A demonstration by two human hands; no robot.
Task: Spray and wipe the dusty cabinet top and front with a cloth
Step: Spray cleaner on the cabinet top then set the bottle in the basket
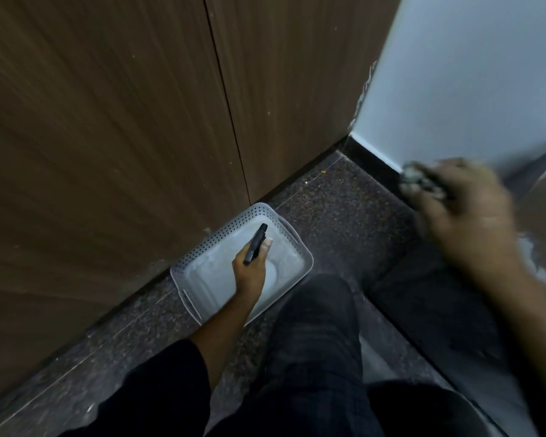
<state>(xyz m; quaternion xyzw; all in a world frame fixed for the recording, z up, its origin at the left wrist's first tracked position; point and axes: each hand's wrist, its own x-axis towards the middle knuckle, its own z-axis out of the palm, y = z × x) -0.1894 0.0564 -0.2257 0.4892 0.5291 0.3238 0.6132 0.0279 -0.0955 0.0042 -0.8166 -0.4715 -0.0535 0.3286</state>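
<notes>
My left hand reaches down into a white perforated basket on the floor and is closed around a spray bottle with a black trigger head; its pale body shows below my hand. My right hand is raised at the right, blurred, and grips a crumpled grey-white cloth. The brown wooden cabinet front fills the left and upper part of the view, with a vertical seam between two doors. The cabinet top is out of view.
A pale wall with a black skirting stands at the right. The floor is dark speckled stone. My dark trouser legs are at the bottom centre, close to the basket.
</notes>
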